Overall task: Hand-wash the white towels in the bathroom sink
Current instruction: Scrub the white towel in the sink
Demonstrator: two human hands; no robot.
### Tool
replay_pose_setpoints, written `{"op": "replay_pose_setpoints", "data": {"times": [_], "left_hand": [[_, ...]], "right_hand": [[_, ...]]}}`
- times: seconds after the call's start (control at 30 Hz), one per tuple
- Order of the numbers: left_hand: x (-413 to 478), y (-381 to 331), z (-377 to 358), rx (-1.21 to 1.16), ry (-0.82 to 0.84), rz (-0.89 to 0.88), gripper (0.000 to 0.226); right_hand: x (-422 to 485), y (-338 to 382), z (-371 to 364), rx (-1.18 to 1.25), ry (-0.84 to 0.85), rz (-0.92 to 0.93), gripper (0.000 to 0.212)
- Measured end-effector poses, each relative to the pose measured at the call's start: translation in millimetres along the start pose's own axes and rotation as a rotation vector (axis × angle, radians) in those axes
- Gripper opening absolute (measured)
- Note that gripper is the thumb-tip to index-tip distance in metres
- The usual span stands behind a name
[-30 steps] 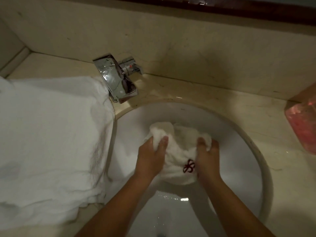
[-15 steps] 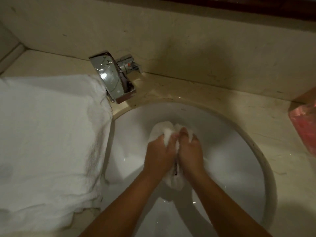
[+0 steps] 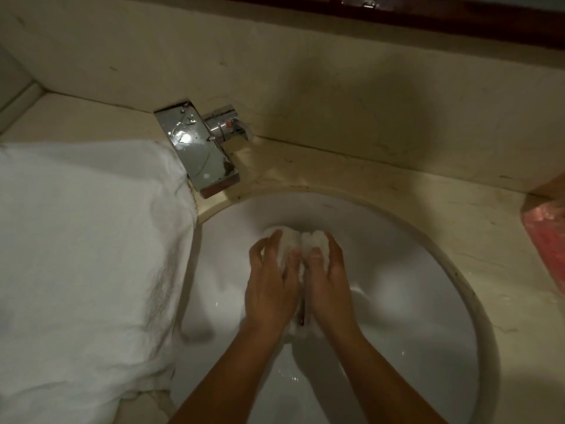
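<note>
Splashing is the likely risk: water could be thrown over the sink [image 3: 412,270] rim onto the towel pile [image 3: 85,240] draped at its left edge if the towel [image 3: 298,243] is wrung too hard. That towel is clamped between left hand [image 3: 270,289] and right hand [image 3: 328,286], held side by side low in the sink, fingers curled round it.

Beige stone backsplash [image 3: 336,87], scuffed and stained; matching countertop [image 3: 382,191] — dim, yellowish light; chrome tap [image 3: 198,151] at the left rear; dark wooden frame [image 3: 428,16] along the top, possibly a mirror's; pink object [image 3: 547,240] at the right edge
</note>
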State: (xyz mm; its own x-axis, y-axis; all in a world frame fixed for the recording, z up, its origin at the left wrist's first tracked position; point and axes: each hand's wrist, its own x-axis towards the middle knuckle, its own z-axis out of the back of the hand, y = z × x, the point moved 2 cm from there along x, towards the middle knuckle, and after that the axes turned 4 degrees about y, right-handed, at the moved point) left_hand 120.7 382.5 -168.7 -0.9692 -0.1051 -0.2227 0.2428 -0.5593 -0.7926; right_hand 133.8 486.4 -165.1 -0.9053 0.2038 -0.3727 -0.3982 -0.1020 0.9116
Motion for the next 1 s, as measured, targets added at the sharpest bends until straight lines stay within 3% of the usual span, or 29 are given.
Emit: {"op": "replay_pose_setpoints", "data": {"times": [0.1,0.17,0.23,0.37,0.43,0.53,0.6,0.7,0.87,1.0], "left_hand": [[12,9,-4,0.033,-0.039,-0.076,0.080],[11,6,-2,0.017,-0.016,-0.072,0.063],[15,10,0,-0.012,0.017,-0.019,0.043],[20,4,7,-0.015,0.065,0.029,0.047],[5,-10,8,-0.062,0.049,-0.025,0.042],[1,-18,11,-0.115,-0.025,-0.061,0.029],[18,-17,18,-0.113,-0.058,-0.004,0.029],[10,-11,16,-0.068,0.052,-0.041,0.028],[6,-4,12,-0.020,0.111,-0.037,0.027],[21,3,16,0.048,0.013,-0.014,0.043]], "right_hand": [[12,-7,-4,-0.038,-0.041,0.033,0.030],[7,-10,-2,-0.040,-0.050,0.005,0.016],[-13,-8,2,-0.064,-0.035,0.015,0.029],[-17,6,10,-0.116,-0.054,0.061,0.036],[17,14,14,-0.115,-0.131,-0.037,0.038],[30,16,4,-0.071,-0.101,-0.102,0.046],[2,13,-4,-0.092,-0.026,-0.013,0.040],[-14,11,4,-0.123,-0.018,0.018,0.032],[19,8,3,-0.071,-0.025,-0.095,0.038],[4,7,9,-0.499,-0.051,0.081,0.056]]}}
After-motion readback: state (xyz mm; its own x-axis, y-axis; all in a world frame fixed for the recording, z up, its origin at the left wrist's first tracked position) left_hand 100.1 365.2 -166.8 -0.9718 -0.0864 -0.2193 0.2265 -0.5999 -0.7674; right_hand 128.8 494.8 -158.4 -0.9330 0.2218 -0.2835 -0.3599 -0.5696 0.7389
